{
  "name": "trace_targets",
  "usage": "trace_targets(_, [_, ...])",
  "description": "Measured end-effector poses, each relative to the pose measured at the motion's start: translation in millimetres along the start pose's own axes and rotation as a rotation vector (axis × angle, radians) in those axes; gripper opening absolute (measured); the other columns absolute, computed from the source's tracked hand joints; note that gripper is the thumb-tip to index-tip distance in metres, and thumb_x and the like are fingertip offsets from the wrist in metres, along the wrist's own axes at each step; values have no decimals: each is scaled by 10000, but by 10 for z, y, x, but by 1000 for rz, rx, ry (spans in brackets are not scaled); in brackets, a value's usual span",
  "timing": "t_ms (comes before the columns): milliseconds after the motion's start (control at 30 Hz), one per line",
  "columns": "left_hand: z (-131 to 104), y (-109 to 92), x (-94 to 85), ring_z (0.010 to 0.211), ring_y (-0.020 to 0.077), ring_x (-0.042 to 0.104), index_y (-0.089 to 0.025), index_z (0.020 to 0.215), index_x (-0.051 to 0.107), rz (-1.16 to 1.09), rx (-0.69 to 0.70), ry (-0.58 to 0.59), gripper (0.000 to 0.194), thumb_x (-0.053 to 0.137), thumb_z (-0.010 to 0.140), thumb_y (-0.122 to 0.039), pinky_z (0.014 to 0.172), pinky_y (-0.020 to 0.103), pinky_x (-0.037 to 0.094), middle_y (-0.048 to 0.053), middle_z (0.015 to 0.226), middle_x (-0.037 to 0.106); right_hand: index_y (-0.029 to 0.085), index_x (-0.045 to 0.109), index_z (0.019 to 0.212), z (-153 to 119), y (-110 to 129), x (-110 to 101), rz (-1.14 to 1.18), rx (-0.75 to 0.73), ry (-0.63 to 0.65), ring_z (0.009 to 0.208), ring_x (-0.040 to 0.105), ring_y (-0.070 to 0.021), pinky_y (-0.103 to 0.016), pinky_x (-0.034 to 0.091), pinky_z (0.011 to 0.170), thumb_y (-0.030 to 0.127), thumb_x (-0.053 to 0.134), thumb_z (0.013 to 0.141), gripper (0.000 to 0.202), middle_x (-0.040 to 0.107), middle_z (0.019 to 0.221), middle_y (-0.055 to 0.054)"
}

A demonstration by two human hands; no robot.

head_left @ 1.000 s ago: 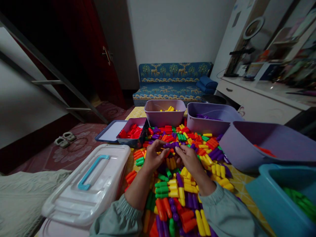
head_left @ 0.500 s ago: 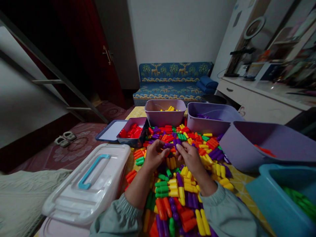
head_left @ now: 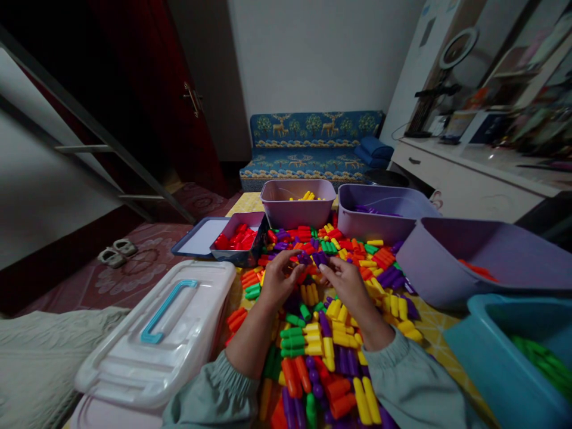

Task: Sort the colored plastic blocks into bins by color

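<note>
Pinched nearly closed, the grip of the left hand (head_left: 277, 281) has hold of a purple piece (head_left: 304, 257), and that of the right hand (head_left: 347, 285) has a second purple piece (head_left: 319, 258).

Seen from the head, the desk (head_left: 440, 325) wears a yellow patterned cloth, strewn with loose pieces (head_left: 292, 343) in red, orange, yellow, green and purple. Around them stand three pale purple tubs (head_left: 297, 213), a blue tub (head_left: 491, 348) with green pieces inside, and a tin (head_left: 236, 259) of red ones. A clear lid (head_left: 192, 325) with a blue handle lies to the left. Beyond are a blue sofa (head_left: 308, 158) with a deer pattern, a dark red door (head_left: 147, 107) and a white cabinet (head_left: 465, 173).

Both purple pieces are at the fingertips, close together between the hands and above the loose pieces; whether they touch I cannot tell. Each thumb presses near the fingers, leaving only a small opening filled by the piece; the lower fingers of the right hand are partly hidden.
</note>
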State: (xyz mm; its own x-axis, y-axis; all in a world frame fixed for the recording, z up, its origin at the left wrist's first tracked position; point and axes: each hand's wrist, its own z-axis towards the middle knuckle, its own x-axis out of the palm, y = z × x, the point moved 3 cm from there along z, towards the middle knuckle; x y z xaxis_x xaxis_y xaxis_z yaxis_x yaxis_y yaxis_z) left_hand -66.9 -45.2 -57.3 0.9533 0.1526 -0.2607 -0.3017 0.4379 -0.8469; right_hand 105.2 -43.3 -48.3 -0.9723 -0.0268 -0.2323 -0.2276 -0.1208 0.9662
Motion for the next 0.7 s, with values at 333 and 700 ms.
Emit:
trace_targets(333, [44, -41, -57, 950, 190, 619, -188, 990, 704, 83, 69, -45, 188, 638, 815, -211, 812, 308, 514, 98, 1096, 651, 166, 592, 562, 78, 47, -245, 35, 170, 235, 434, 553, -124, -218, 422, 426, 462, 722, 664, 339, 598, 474, 2])
trace_targets(700, [50, -9, -64, 979, 209, 632, -179, 903, 725, 67, 54, -18, 126, 635, 827, -223, 824, 323, 513, 99, 1005, 692, 182, 520, 710, 1185, 552, -1050, 539, 133, -444, 430, 502, -76, -192, 436, 439, 280, 504, 893, 208, 578, 566, 20])
